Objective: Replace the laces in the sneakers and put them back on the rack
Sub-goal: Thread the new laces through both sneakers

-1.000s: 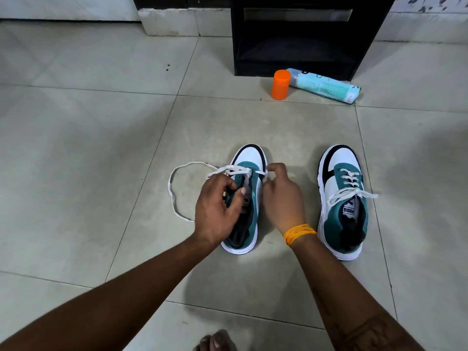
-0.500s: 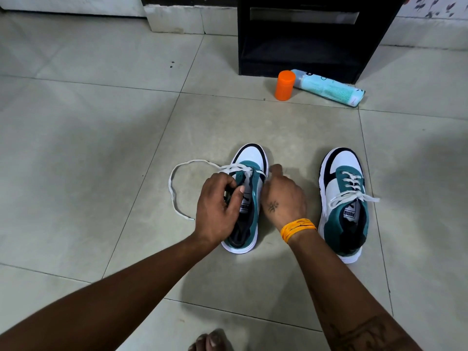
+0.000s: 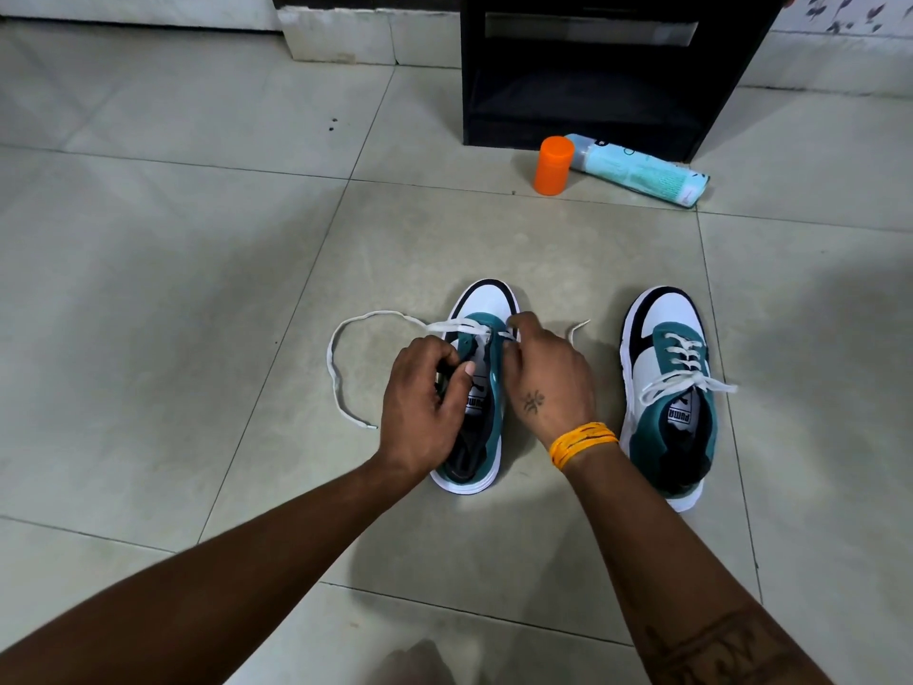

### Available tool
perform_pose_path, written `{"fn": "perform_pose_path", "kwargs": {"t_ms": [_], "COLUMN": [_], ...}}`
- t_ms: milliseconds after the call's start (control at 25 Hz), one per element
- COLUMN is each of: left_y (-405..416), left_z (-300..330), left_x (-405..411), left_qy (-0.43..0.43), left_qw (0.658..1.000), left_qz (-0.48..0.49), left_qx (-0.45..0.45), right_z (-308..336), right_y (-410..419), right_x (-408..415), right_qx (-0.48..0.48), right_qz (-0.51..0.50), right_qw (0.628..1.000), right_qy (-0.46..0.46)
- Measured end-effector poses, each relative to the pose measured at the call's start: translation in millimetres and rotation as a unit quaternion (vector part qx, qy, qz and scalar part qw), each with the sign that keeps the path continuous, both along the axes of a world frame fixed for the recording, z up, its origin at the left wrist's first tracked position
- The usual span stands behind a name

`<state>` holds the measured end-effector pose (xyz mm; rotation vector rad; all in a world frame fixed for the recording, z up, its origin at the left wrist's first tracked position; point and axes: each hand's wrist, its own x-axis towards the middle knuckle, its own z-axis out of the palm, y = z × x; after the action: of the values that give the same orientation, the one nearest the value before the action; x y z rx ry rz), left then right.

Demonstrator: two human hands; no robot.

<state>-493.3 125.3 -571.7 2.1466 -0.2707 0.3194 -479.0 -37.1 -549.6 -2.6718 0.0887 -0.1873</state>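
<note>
Two sneakers stand side by side on the tiled floor (image 3: 173,289): the right sneaker (image 3: 667,388) is fully laced and tied, while the left sneaker (image 3: 474,388) is only threaded at its front eyelets. I have my left hand (image 3: 420,412) curled around that shoe's eyelet flap and tongue, and my right hand (image 3: 548,373) pinching the white lace (image 3: 341,368) at the eyelets on the far side. My judgement on risk: the long free end loops out across the floor to the left while only a short tip (image 3: 578,329) shows to the right, so further pulling could leave the ends uneven or draw the short end out of its eyelet; my left fingers also cover the next holes, so an eyelet could be skipped. Compared with a second ago, that right-hand tip has newly appeared beyond my knuckles; both hands keep their grip. Beyond, the dark rack (image 3: 593,91) stands with an orange cap (image 3: 553,164) and a light-blue bottle (image 3: 642,171) lying before it.
</note>
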Motion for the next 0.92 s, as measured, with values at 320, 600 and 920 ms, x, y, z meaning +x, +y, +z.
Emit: {"fn": "perform_pose_path", "kwargs": {"t_ms": [320,600,920], "left_y": [2,3,1], "left_z": [0,-1,1], "left_x": [1,0,0], "left_qy": [-0.002,0.01,-0.003], "left_qw": [1.0,1.0,1.0], "left_qz": [-0.003,-0.005,-0.007], "left_qx": [-0.001,-0.021,-0.013], "right_z": [-12,-17,-6], "right_y": [-19,-35,-6], "right_x": [-5,-4,3], "right_qx": [0.108,-0.019,0.061], "right_qz": [-0.044,-0.098,-0.015], "right_qw": [0.993,0.992,0.998], "right_qy": [-0.011,0.08,-0.007]}}
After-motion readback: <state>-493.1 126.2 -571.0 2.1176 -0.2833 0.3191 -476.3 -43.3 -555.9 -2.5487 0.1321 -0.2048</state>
